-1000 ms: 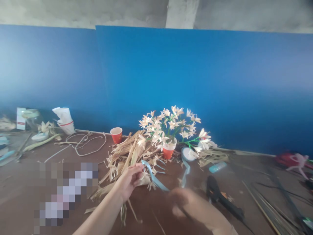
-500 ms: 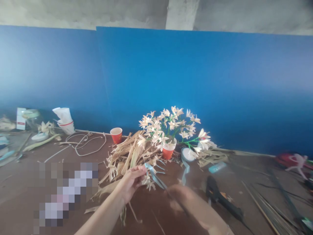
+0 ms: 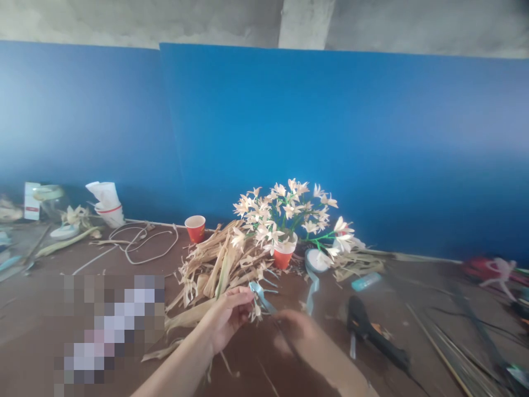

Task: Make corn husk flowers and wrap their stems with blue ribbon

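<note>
Near the middle of the table, my left hand is closed, pinching one end of a short light blue ribbon between thumb and fingers. The ribbon slants down to my right hand, which is curled and blurred by motion. A thin dark rod-like thing runs along the right hand's inner side; its kind is too smeared to tell. Behind the hands lie a heap of dry corn husks and a paper cup holding white husk-like flowers on green stems.
A ribbon roll with a loose tail lies right of the cup. Farther right are a black glue gun, a light blue stick-like packet and thin sticks. A red cup and white cable lie left.
Both hands and the ribbon have shifted slightly; the left hand sits a little lower and farther right, nearer the right hand. The ribbon span between them looks shorter.
</note>
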Tool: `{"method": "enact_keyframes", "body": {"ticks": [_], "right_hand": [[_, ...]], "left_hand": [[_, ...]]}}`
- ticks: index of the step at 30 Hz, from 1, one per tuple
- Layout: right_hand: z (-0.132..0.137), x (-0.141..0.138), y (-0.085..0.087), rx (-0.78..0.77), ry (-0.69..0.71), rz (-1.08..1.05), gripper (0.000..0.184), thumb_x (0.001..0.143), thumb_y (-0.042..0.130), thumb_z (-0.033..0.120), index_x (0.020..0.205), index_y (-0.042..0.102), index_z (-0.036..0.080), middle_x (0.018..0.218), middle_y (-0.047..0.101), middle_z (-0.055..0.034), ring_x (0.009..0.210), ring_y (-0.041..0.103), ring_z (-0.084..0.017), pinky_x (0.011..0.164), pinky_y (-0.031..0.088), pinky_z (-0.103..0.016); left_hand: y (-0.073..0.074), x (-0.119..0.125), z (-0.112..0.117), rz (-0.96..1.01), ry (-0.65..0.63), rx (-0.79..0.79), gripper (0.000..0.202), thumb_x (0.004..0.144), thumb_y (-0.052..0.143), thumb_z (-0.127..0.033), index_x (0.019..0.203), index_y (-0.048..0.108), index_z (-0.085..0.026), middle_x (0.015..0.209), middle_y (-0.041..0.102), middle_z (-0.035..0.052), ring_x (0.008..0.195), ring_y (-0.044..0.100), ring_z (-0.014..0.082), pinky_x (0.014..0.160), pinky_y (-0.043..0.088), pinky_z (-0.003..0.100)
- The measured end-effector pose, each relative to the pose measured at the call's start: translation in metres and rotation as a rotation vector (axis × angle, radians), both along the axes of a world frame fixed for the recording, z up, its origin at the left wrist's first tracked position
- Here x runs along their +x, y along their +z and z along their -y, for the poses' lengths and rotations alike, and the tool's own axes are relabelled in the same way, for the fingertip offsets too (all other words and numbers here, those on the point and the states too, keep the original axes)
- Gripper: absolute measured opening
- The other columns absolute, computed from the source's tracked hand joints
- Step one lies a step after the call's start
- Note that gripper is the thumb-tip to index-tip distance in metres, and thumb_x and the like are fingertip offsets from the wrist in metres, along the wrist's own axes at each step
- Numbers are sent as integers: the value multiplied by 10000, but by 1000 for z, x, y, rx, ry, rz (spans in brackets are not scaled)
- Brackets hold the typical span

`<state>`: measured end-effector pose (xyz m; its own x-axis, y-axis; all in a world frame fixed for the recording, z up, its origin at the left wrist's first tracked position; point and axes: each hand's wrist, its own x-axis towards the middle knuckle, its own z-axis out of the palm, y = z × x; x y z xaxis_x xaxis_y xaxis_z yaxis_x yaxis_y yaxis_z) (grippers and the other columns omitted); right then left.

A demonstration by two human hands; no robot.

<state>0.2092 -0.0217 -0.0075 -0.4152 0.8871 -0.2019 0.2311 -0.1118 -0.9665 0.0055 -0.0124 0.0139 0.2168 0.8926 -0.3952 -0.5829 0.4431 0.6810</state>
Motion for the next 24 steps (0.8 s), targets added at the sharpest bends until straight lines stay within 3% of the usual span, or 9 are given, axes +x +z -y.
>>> {"method": "enact_keyframes", "body": {"ticks": [3, 6, 14, 21, 24], "right_hand": [[-3, -3, -18, 77, -24, -46, 425, 617, 778, 379, 971, 688, 161, 828, 695, -64, 772, 630, -210, 727, 524, -330], [-1, -9, -26, 129, -43, -101, 406, 622, 780, 386, 960, 691, 178, 791, 690, -54, 780, 630, -217, 738, 527, -337], [6, -19, -9, 140, -26, -107, 368, 701, 733, 362, 994, 655, 153, 792, 660, -52, 857, 617, -234, 781, 508, -349], [3, -18, -17, 126, 23, -155, 382, 706, 723, 405, 994, 636, 169, 802, 659, -49, 750, 603, -186, 664, 499, -292], [4, -19, -21, 84, -24, -205, 394, 681, 740, 433, 962, 619, 185, 764, 645, -23, 648, 571, -138, 584, 473, -249]], "left_hand": [[-1, 2, 2, 14, -25, 35, 197, 585, 786, -171, 608, 596, -129, 542, 573, -25, 500, 529, 67, 496, 405, 165], [-1, 5, 4, -14, -36, 42, 192, 599, 783, -174, 610, 596, -127, 543, 588, -15, 498, 531, 68, 496, 393, 166], [-3, 6, 6, 2, -46, 65, 188, 621, 771, -167, 628, 586, -136, 546, 587, -21, 506, 541, 75, 498, 383, 173], [0, 5, 5, 46, -75, 47, 205, 637, 759, -167, 605, 558, -141, 524, 593, -21, 472, 539, 65, 474, 406, 158], [0, 5, 5, 46, -87, 43, 205, 642, 756, -171, 620, 554, -146, 531, 604, -18, 472, 554, 70, 456, 414, 153]]}}
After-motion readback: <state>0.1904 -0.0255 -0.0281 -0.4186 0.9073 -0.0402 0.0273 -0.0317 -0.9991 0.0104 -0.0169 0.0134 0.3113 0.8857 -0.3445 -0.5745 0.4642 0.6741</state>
